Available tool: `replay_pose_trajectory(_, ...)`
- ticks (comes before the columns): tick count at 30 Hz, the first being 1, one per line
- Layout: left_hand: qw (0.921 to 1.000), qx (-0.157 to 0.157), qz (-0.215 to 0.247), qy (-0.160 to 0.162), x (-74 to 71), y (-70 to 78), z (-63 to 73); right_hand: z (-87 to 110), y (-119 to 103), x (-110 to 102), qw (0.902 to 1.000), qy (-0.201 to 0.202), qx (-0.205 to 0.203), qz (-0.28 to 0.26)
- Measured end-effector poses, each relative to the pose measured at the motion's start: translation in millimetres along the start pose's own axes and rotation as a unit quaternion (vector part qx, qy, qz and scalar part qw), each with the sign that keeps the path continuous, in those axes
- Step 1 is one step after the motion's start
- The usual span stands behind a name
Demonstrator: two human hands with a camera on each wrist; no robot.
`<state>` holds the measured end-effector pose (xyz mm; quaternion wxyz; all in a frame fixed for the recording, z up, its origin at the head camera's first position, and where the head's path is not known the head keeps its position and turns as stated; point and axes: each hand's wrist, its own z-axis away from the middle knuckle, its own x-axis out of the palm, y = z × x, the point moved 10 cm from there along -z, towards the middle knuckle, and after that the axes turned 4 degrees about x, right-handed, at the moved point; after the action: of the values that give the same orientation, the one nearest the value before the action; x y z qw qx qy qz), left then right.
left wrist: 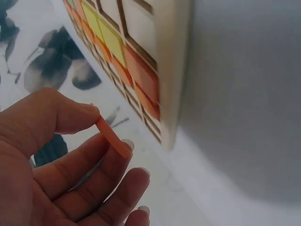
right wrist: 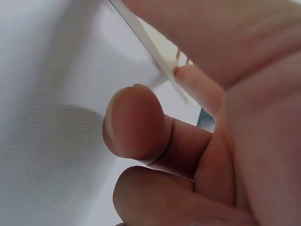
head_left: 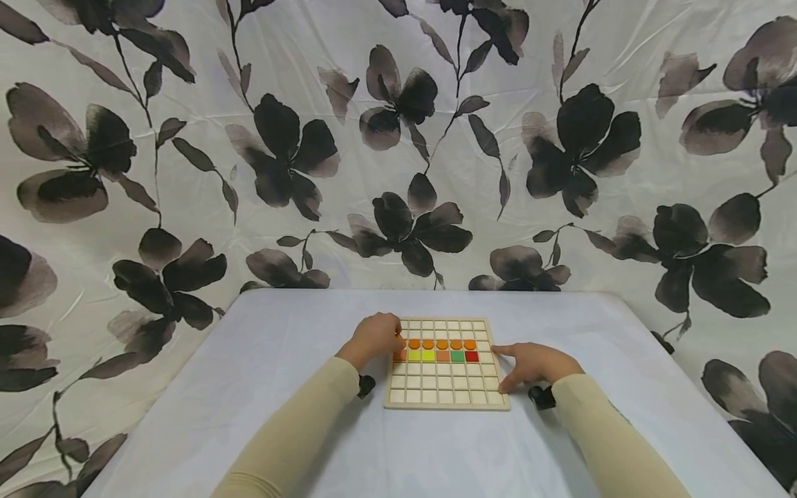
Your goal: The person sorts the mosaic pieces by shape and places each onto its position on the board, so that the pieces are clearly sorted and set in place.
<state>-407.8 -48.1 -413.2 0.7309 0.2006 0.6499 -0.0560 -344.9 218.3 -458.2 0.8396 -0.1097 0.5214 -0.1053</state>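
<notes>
A pale wooden grid board (head_left: 445, 402) lies flat on the table. One of its rows holds several round orange discs (head_left: 442, 344); in the row just below lie coloured squares, among them yellow (head_left: 428, 355), green (head_left: 457, 357) and red (head_left: 472, 357). My left hand (head_left: 376, 337) is at the board's left edge, pinching a thin orange disc (left wrist: 113, 136) between thumb and fingertip, seen edge-on in the left wrist view. My right hand (head_left: 538, 363) rests at the right edge, index finger and thumb spread against the frame, other fingers bent under the palm (right wrist: 141, 125).
The white-covered table (head_left: 299, 325) runs out to both sides of the board. Behind its far edge hangs a white cloth (head_left: 398, 166) with dark flowers. Black wrist straps show at both sleeves (head_left: 311, 422).
</notes>
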Motion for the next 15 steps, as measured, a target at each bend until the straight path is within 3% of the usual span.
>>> replay_pose_trajectory(11,0.9959,0.088,0.018,0.010,9.3,47.4,3.7,0.4,-5.8,-5.9,0.9999,0.009,0.007,0.007)
replay_pose_trajectory(15,0.9945,0.100,0.025,0.016,11.7,60.8,2.2,1.3,-9.4,-8.1,0.9997,0.015,0.006,0.018)
